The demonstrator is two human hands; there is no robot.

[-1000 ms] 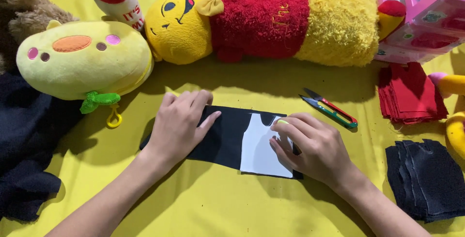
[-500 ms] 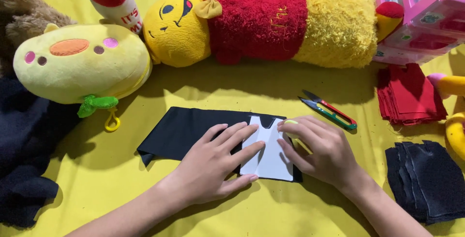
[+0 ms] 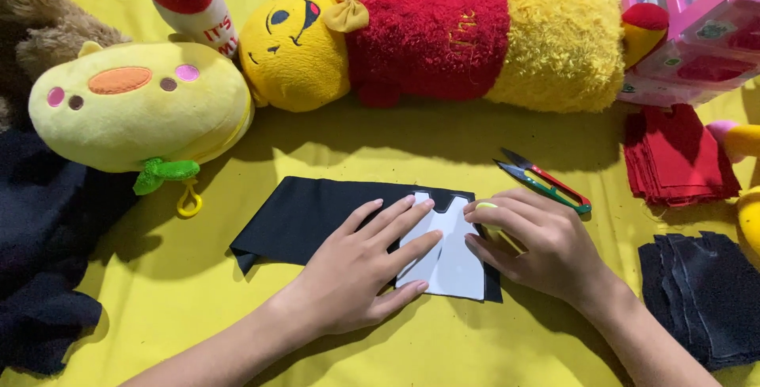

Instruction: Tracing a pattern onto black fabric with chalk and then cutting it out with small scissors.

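The white paper template (image 3: 443, 256) lay on the right end of the black felt strip (image 3: 317, 213), near the middle of the yellow tabletop (image 3: 380, 149) and toward its front edge. My left hand (image 3: 360, 272) was spread flat, fingers out, pressing the template down onto the felt without gripping anything. My right hand (image 3: 546, 244) was curled at the template's right edge, pinching a small yellowish marker (image 3: 495, 225), possibly chalk, though I could not tell for certain. I judged the template light and thin, apt to slide, so it wanted pinning from above rather than lifting; the felt looked soft and limp, best taken by an edge or corner. The thread snips (image 3: 546, 180) lay just beyond my right hand, a stack of red felt pieces (image 3: 677, 153) toward the right edge, and a pile of dark cut pieces (image 3: 704, 296) near the front right corner. Along the back edge lay the long yellow plush in a red top (image 3: 443, 35); the yellow chick plush (image 3: 138, 106) sat at the back left, dark cloth (image 3: 43, 268) along the left edge. The bare yellow between the felt and the plush toys left room to shift the strip.
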